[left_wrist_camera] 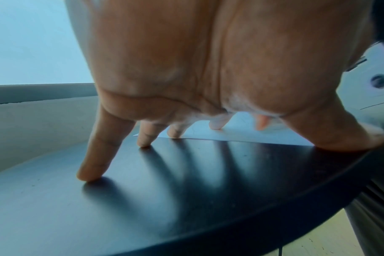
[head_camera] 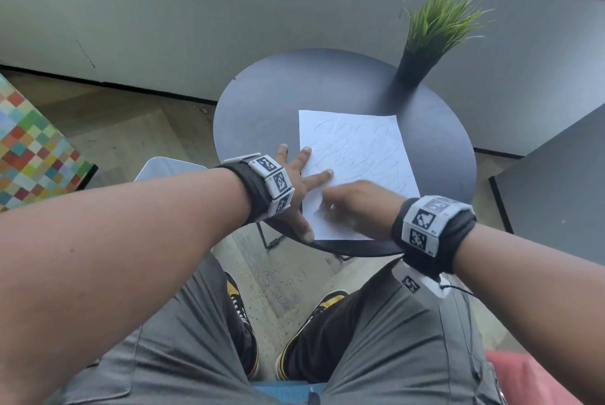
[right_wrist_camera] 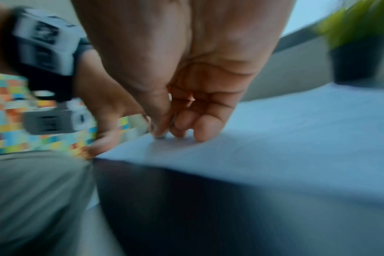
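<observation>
A white sheet of paper (head_camera: 357,156) with faint pencil scribbles lies on the round black table (head_camera: 262,103). My left hand (head_camera: 294,182) is spread flat at the sheet's left edge. In the left wrist view, two fingertips (left_wrist_camera: 88,176) rest on the table (left_wrist_camera: 186,190), the others on the paper (left_wrist_camera: 230,135), and the thumb sits at its near corner. My right hand (head_camera: 357,205) is blurred over the sheet's near part. In the right wrist view, its curled fingers (right_wrist_camera: 197,124) and thumb pinch a small grey object (right_wrist_camera: 161,136) against the paper (right_wrist_camera: 274,138); I cannot tell what it is.
A potted grass plant (head_camera: 438,21) in a dark tall pot (head_camera: 412,67) stands at the table's far right. A multicoloured checkered seat (head_camera: 29,149) is at the left and a dark furniture edge (head_camera: 556,182) at the right. My knees sit below the table's near edge.
</observation>
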`<state>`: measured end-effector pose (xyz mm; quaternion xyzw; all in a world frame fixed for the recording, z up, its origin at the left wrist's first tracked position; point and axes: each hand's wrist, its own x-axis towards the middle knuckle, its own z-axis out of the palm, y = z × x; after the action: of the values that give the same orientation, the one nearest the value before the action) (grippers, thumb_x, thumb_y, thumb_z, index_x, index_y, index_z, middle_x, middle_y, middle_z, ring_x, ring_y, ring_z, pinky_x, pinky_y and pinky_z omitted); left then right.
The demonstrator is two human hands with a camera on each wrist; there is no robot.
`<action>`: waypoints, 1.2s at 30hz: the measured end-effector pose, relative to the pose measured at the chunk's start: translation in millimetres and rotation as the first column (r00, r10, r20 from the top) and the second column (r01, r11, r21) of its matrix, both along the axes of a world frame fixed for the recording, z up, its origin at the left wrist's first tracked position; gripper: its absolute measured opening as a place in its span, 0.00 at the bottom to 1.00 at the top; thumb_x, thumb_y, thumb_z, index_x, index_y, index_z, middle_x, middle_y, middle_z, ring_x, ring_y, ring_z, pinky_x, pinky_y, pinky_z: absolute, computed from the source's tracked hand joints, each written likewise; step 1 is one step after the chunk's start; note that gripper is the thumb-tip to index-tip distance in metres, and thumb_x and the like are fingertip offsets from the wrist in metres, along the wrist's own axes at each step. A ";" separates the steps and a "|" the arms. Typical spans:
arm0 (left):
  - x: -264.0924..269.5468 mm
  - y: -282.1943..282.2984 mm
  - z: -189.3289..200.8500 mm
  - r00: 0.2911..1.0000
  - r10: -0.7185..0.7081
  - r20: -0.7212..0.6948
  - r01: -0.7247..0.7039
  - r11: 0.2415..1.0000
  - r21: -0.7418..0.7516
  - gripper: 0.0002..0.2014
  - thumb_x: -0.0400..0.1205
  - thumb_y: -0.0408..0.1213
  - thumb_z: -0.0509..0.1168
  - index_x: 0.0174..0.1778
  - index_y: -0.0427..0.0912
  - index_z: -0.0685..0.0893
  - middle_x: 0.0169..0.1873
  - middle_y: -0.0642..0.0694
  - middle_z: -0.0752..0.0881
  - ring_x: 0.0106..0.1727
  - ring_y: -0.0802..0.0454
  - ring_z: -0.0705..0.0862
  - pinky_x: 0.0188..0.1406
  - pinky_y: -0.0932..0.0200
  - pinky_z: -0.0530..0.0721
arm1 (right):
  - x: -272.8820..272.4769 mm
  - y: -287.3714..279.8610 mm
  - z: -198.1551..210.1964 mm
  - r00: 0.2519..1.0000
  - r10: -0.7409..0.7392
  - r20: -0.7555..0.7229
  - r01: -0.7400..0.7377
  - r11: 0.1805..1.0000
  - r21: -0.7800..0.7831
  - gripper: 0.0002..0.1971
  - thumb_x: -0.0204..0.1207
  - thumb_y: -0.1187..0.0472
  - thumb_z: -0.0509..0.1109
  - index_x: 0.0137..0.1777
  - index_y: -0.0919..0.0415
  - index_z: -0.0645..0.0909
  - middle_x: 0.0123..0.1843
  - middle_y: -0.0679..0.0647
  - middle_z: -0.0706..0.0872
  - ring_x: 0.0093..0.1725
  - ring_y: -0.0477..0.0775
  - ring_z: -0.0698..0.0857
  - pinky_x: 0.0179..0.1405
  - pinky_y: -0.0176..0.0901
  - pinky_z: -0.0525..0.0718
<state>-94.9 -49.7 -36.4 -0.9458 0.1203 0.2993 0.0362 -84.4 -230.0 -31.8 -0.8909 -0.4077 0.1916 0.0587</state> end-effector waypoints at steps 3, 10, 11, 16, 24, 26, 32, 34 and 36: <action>2.0 -2.0 -0.4 1.000 -0.003 -0.001 0.003 1.000 0.005 0.63 0.60 0.77 0.71 0.80 0.75 0.33 0.84 0.45 0.29 0.83 0.25 0.34 0.74 0.18 0.53 | 21.1 -12.4 -6.3 0.949 -0.251 0.192 0.254 0.967 0.013 0.08 0.84 0.56 0.58 0.56 0.58 0.74 0.51 0.58 0.86 0.50 0.63 0.82 0.45 0.50 0.78; 3.8 -3.5 -0.7 1.000 -0.010 -0.005 0.011 1.000 0.028 0.64 0.59 0.78 0.71 0.79 0.75 0.31 0.84 0.44 0.28 0.83 0.24 0.34 0.74 0.18 0.53 | 17.7 -12.9 -4.2 0.989 -0.115 0.089 0.117 0.993 -0.015 0.08 0.83 0.57 0.60 0.56 0.58 0.75 0.53 0.57 0.85 0.50 0.62 0.81 0.48 0.50 0.78; 4.0 -3.6 -0.9 1.000 -0.010 -0.004 0.010 0.999 0.031 0.63 0.59 0.78 0.70 0.79 0.75 0.31 0.84 0.44 0.28 0.83 0.24 0.34 0.74 0.18 0.53 | 25.4 -16.8 -3.6 0.963 -0.211 0.167 0.220 0.975 -0.038 0.08 0.85 0.55 0.57 0.54 0.59 0.72 0.51 0.58 0.84 0.48 0.62 0.80 0.45 0.50 0.77; 3.5 -4.6 -2.4 1.000 -0.022 0.013 0.021 0.998 0.055 0.65 0.58 0.79 0.70 0.80 0.73 0.31 0.84 0.42 0.28 0.82 0.23 0.35 0.74 0.19 0.54 | -10.6 -1.6 -11.7 0.995 0.081 0.064 -0.079 0.996 -0.040 0.09 0.80 0.59 0.65 0.57 0.59 0.73 0.53 0.54 0.83 0.50 0.59 0.81 0.47 0.49 0.78; 3.9 -3.6 -0.6 1.000 -0.012 0.006 0.012 0.998 0.058 0.64 0.59 0.79 0.70 0.79 0.74 0.30 0.84 0.44 0.28 0.83 0.25 0.34 0.75 0.19 0.53 | -4.0 -5.5 -7.8 0.990 -0.061 0.125 0.068 0.996 -0.052 0.09 0.83 0.56 0.61 0.57 0.59 0.70 0.48 0.54 0.80 0.50 0.61 0.81 0.45 0.50 0.77; 4.0 -4.5 -0.7 1.000 -0.021 0.011 0.020 0.997 0.069 0.64 0.58 0.80 0.69 0.79 0.74 0.29 0.84 0.44 0.28 0.83 0.24 0.34 0.76 0.19 0.54 | -18.8 -3.4 -6.6 0.994 0.109 0.005 -0.108 0.993 -0.057 0.09 0.83 0.56 0.61 0.56 0.61 0.72 0.47 0.54 0.80 0.47 0.59 0.79 0.46 0.51 0.77; 7.0 -6.8 1.7 1.000 0.012 0.020 -0.012 0.999 0.035 0.62 0.55 0.83 0.67 0.79 0.77 0.35 0.86 0.47 0.33 0.84 0.26 0.39 0.77 0.21 0.56 | 18.2 -29.1 -4.3 0.909 -0.417 0.024 0.417 0.909 -0.001 0.12 0.85 0.48 0.57 0.53 0.56 0.73 0.47 0.55 0.83 0.47 0.60 0.80 0.40 0.46 0.74; 7.0 -10.5 3.3 0.998 0.046 0.032 -0.046 0.999 0.007 0.59 0.56 0.84 0.63 0.80 0.77 0.39 0.86 0.47 0.36 0.84 0.26 0.41 0.76 0.22 0.58 | 18.9 -27.6 -8.7 0.903 -0.429 0.014 0.429 0.903 0.011 0.12 0.85 0.49 0.57 0.53 0.57 0.72 0.46 0.55 0.82 0.44 0.59 0.79 0.38 0.46 0.73; 5.2 -13.3 3.1 0.997 0.054 0.059 -0.054 0.999 0.004 0.58 0.58 0.83 0.65 0.81 0.76 0.41 0.86 0.46 0.38 0.84 0.25 0.43 0.74 0.22 0.62 | 17.0 -25.7 -7.9 0.905 -0.423 0.036 0.422 0.906 0.032 0.12 0.86 0.49 0.56 0.52 0.58 0.72 0.47 0.55 0.82 0.44 0.60 0.79 0.38 0.47 0.74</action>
<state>-89.7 -63.0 -33.3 -0.9570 0.0927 0.2727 0.0342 -67.3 -255.7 -39.7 -0.9611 -0.2084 0.1507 0.1009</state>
